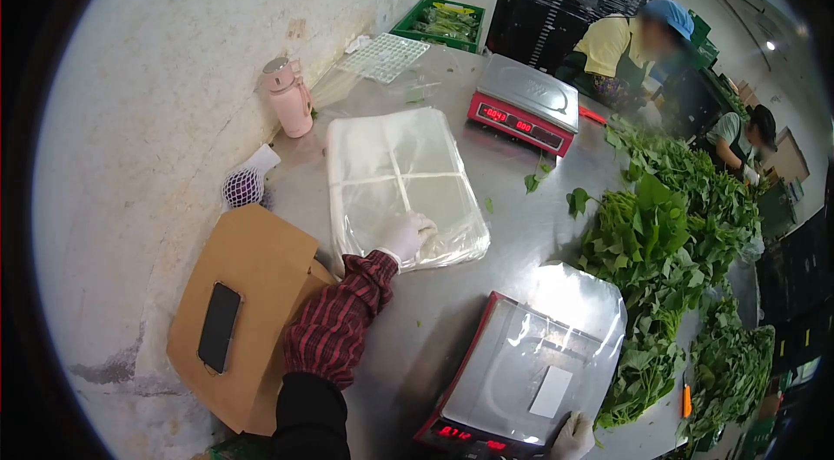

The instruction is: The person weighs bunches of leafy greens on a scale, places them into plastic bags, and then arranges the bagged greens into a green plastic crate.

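My left hand [408, 236], in a white glove, rests on the near end of a stack of clear plastic bags [402, 147]; its fingers are curled and pinch at the top bag. Beside the near scale's lower right corner is my right hand [573, 436], also gloved, with fingers closed at the edge of a clear plastic bag [586, 291] spread over the pan. A white card [551, 392] lies on that bag. The near red scale [460, 436] has its display lit, partly cut off by the frame's bottom.
A second red scale [526, 104] stands farther back. Leafy greens [647, 225] are heaped along the right, with an orange-handled knife [686, 399] beside them. On the left are a cardboard box [261, 243] bearing a phone [220, 327], and a pink bottle [288, 99]. Two people work beyond.
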